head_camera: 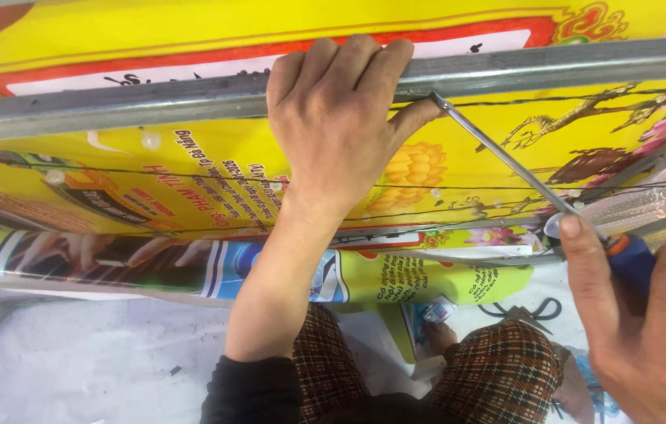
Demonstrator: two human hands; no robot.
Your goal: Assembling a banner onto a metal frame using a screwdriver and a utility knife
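Across the upper part of the head view runs a grey metal frame bar (152, 106), dull and slightly scuffed, square-edged, lying over a glossy yellow printed banner (191, 47) with red borders, lotus flowers and dark lettering. The left hand (341, 118) is clamped on this bar, its fingers curled over the top edge and the thumb stretched out to the right along the underside. Just beside that thumb, touching the bar, sits the tip of a screwdriver (505, 157), whose thin, shiny steel shaft slants down to the right. The right hand (647, 322) is closed around the screwdriver's blue and orange handle at the lower right, with the forefinger laid along the top of the handle towards the shaft. The two hands are well apart, joined only by the tool's length. Thin dark wires (113, 171) strung with small clear bulbs cross the banner below the bar. Lower down lies a rolled green and blue printed sheet (191, 271), smooth and plasticky. Beneath it show the person's knees in brown checked trousers (498, 369) and a wrinkled white ground sheet (74, 353).
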